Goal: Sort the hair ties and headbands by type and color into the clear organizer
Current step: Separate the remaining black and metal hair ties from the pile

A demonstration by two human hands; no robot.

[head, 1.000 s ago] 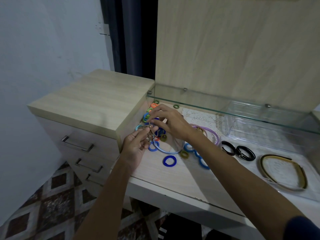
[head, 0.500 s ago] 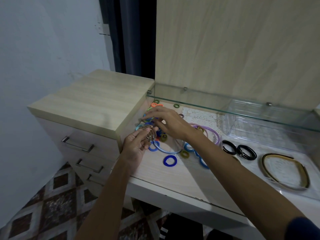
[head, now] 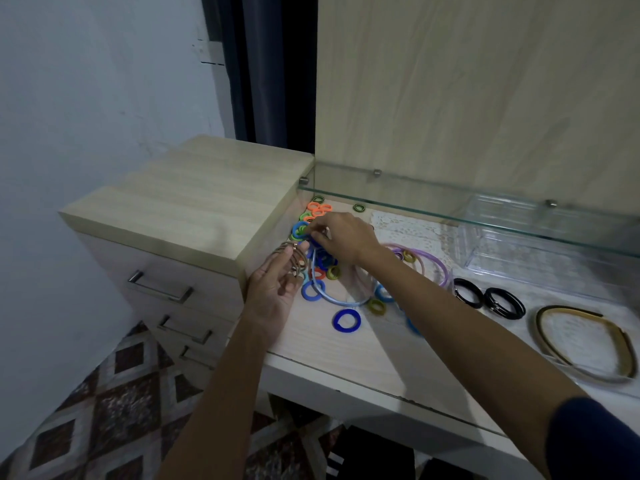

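Under right hand (head: 341, 237): loose ties (head: 320, 259) heaped on worktop (head: 346, 355), fingertips pinching into pile. Left hand (head: 277, 285) beside it grips thin ties (head: 289, 258). Light, stretchy, likely tangle — pinch one loop's edge.

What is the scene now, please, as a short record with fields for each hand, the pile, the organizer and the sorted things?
left hand: holds a bunch of thin brown hair ties
right hand: reaches into the pile, fingers curled; what it pinches cannot be told
pile: mixed blue, orange and green hair ties on the desk
organizer: clear, at back right
set apart: two black hair ties, one gold headband
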